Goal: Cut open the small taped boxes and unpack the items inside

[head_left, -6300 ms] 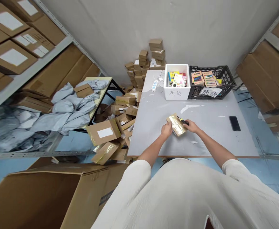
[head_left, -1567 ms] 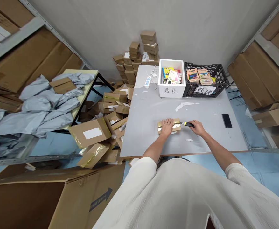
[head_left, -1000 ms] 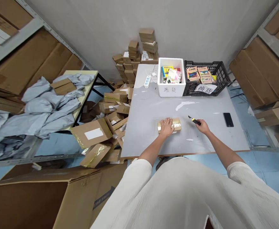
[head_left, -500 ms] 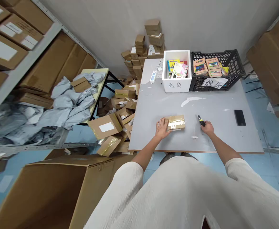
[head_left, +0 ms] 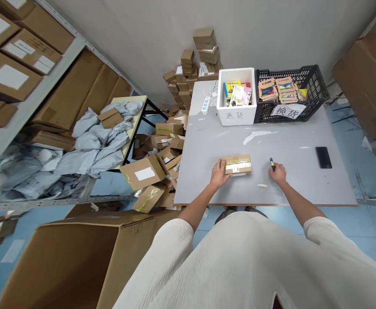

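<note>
A small taped cardboard box (head_left: 240, 164) lies flat on the grey table (head_left: 203, 146), with a strip of shiny tape along its front side. My left hand (head_left: 219, 173) grips the box's left end, thumb at the front and fingers over the top edge. To the right, apart from the box, my right hand (head_left: 278, 173) is closed around a black and yellow utility knife (head_left: 272, 164). The knife's tip points away from me, and I cannot make out a bare blade. Most of its handle is hidden in my fingers.
A black phone (head_left: 323, 157) lies at the table's right. Along the back stand a white foam box (head_left: 237, 116) with books and a black crate (head_left: 314, 96) of packs, beside a power strip (head_left: 206, 105). Cardboard boxes (head_left: 144, 171) pile up left; a large open carton (head_left: 133, 244) stands nearer.
My right hand has turned the knife more upright, and its pale blade no longer shows. The box has shifted very slightly right, with my left hand still on it.
</note>
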`<action>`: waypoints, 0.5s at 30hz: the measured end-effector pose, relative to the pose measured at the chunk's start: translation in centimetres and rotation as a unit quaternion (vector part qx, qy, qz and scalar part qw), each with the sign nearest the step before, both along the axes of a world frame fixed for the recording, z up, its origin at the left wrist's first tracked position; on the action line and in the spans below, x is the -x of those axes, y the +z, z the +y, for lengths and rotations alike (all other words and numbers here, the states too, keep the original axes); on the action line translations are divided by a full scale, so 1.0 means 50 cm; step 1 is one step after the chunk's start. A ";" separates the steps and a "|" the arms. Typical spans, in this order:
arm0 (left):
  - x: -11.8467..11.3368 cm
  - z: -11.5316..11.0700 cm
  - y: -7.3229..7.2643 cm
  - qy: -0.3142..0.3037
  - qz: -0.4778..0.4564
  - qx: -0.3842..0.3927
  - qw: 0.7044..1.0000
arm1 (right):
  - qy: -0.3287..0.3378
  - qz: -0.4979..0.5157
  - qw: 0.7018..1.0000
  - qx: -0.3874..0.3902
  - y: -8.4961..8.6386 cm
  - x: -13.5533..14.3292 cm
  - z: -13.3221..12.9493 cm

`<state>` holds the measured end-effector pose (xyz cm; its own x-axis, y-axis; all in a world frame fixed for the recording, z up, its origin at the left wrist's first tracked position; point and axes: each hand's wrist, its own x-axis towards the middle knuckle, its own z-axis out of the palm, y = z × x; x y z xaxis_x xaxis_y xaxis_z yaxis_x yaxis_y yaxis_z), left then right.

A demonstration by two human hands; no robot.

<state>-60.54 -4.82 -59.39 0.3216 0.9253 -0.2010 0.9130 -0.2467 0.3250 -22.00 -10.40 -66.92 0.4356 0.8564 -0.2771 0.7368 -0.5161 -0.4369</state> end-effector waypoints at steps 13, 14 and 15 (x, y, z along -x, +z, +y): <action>-0.049 0.027 -0.048 0.112 -0.294 0.056 0.948 | 0.050 0.224 0.959 -0.168 0.133 0.124 0.048; -0.048 0.026 -0.048 0.124 -0.304 0.064 0.942 | 0.046 0.228 0.956 -0.177 0.140 0.121 0.052; -0.048 0.025 -0.048 0.131 -0.311 0.068 0.939 | 0.042 0.233 0.953 -0.188 0.146 0.118 0.059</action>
